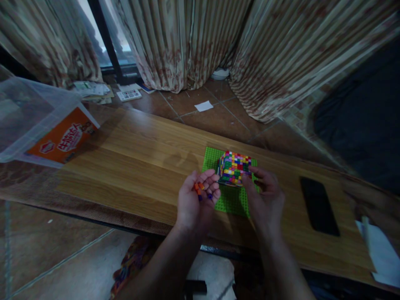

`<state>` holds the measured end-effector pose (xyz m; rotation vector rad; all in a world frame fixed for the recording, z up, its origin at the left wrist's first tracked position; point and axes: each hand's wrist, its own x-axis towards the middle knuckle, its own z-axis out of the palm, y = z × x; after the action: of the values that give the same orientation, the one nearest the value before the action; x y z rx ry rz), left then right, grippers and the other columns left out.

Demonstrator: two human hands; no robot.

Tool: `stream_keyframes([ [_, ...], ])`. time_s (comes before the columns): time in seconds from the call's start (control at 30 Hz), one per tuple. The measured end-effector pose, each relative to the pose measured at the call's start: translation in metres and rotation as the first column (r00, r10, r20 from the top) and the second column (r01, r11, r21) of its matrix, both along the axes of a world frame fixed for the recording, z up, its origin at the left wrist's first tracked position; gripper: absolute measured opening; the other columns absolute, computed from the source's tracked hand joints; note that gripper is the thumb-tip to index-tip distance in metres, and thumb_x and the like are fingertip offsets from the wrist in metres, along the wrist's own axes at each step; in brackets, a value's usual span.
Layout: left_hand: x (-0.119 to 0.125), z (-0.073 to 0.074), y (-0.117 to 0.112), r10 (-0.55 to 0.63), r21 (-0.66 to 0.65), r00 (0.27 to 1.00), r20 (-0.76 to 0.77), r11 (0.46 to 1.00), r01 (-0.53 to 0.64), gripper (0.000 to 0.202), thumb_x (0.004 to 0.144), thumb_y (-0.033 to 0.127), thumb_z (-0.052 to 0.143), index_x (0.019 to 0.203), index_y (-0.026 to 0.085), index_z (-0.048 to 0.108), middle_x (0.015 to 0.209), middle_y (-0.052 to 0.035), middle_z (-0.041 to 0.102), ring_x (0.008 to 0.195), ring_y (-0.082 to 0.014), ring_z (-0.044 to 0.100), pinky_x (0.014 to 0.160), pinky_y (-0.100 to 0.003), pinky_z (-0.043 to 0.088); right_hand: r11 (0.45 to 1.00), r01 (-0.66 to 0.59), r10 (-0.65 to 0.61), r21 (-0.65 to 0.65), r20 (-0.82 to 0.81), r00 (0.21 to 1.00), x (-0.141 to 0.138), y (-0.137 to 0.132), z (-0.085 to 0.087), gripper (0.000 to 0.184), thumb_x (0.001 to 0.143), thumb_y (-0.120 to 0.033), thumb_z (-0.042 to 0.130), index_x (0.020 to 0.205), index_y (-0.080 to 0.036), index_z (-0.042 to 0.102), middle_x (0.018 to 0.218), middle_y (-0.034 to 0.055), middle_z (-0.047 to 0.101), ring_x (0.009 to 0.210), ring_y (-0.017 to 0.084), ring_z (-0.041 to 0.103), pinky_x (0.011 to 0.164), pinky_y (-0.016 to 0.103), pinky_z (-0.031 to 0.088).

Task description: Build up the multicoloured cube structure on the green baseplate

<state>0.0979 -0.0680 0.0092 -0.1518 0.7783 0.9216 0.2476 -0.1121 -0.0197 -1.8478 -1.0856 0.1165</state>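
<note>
My left hand is palm up and cupped, with several small orange and purple toy bricks lying in it. Just right of it, a multicoloured block built of toy bricks stands on a green studded baseplate. At the block's right front corner is my right hand, its thumb on the near side and its index finger by the right edge. Those two fingertips appear to touch the block; whether a loose brick is between them is hidden.
The wooden table carries a black phone-like slab at right and white paper at its right end. A clear plastic bin with an orange label stands at left. Curtains hang behind, above a tiled floor.
</note>
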Motion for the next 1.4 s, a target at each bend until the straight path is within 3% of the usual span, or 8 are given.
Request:
stream_keyframes([
  [0.5,0.000,0.004,0.001,-0.016,0.016,1.000,0.024,1.000,0.015,0.037,0.093,0.033,0.046,0.080,0.009,0.072,0.071,-0.0076,0.068,0.058,-0.0105,0.059,0.059,-0.021,0.050,0.996,0.087,-0.068,0.026,-0.424,0.903,-0.003,0.008,-0.007,0.030,0.068,-0.034,0.076,0.093,-0.017,0.073,0.098,0.0075,0.071,0.090,0.021,0.067,0.081,0.039,0.055],
  [0.63,0.000,0.005,0.000,-0.013,0.030,0.998,0.057,0.999,0.012,0.038,0.092,0.037,0.048,0.082,0.009,0.072,0.075,-0.0089,0.070,0.064,-0.0123,0.063,0.065,-0.023,0.051,0.997,0.072,-0.056,0.028,-0.384,0.922,-0.003,0.007,-0.010,0.028,0.071,-0.034,0.074,0.094,-0.017,0.073,0.099,0.0079,0.071,0.090,0.021,0.068,0.081,0.040,0.055],
  [0.73,0.000,0.005,-0.002,-0.009,0.056,0.994,0.105,0.998,0.003,0.040,0.091,0.042,0.050,0.086,0.009,0.072,0.084,-0.0107,0.072,0.076,-0.0152,0.067,0.074,-0.026,0.053,0.990,0.082,-0.059,0.111,-0.193,0.979,-0.008,0.002,-0.006,0.021,0.077,-0.032,0.073,0.093,-0.019,0.073,0.100,0.0070,0.070,0.094,0.021,0.066,0.084,0.040,0.054],
  [0.83,0.000,0.004,-0.003,-0.017,0.093,0.989,0.147,0.996,0.003,0.041,0.090,0.045,0.051,0.090,0.009,0.072,0.094,-0.0126,0.073,0.088,-0.0188,0.069,0.084,-0.029,0.052,0.972,-0.062,0.048,0.227,0.070,0.996,-0.021,-0.008,0.007,0.009,0.083,-0.025,0.069,0.091,-0.022,0.073,0.097,0.0038,0.069,0.096,0.019,0.064,0.088,0.037,0.051],
  [0.93,0.000,0.004,-0.003,-0.015,0.131,0.986,0.164,0.991,-0.006,0.043,0.091,0.045,0.049,0.091,0.008,0.071,0.100,-0.0148,0.073,0.095,-0.0212,0.069,0.093,-0.032,0.050,0.913,-0.396,0.386,0.096,0.110,0.916,-0.033,-0.015,0.019,0.010,0.087,-0.020,0.065,0.093,-0.024,0.071,0.092,0.0011,0.070,0.089,0.016,0.065,0.082,0.032,0.052],
  [1.0,0.000,0.005,-0.002,-0.013,0.146,0.987,0.162,0.989,-0.011,0.044,0.091,0.045,0.047,0.091,0.008,0.071,0.101,-0.0158,0.072,0.097,-0.0214,0.069,0.098,-0.032,0.048,0.851,-0.526,0.525,-0.016,0.079,0.847,-0.038,-0.018,0.023,0.012,0.089,-0.020,0.063,0.097,-0.024,0.070,0.095,0.0016,0.070,0.091,0.017,0.065,0.081,0.032,0.052],
  [1.17,-0.001,0.008,-0.002,-0.054,0.152,0.991,0.123,0.988,0.035,0.046,0.092,0.046,0.044,0.093,0.009,0.071,0.110,-0.0171,0.071,0.106,-0.0226,0.067,0.102,-0.034,0.046,0.828,-0.540,0.556,-0.148,0.103,0.825,-0.039,-0.018,0.021,0.016,0.093,-0.024,0.058,0.105,-0.027,0.069,0.101,0.0034,0.070,0.097,0.019,0.063,0.084,0.036,0.052],
  [1.4,-0.001,0.006,-0.003,-0.020,0.177,0.987,0.160,0.984,-0.008,0.046,0.091,0.048,0.046,0.094,0.010,0.071,0.114,-0.0167,0.070,0.114,-0.0249,0.064,0.101,-0.036,0.046,0.796,-0.592,0.596,-0.121,-0.007,0.803,-0.038,-0.020,0.026,0.011,0.092,-0.020,0.060,0.096,-0.026,0.068,0.097,0.0010,0.068,0.092,0.015,0.064,0.081,0.030,0.053],
])
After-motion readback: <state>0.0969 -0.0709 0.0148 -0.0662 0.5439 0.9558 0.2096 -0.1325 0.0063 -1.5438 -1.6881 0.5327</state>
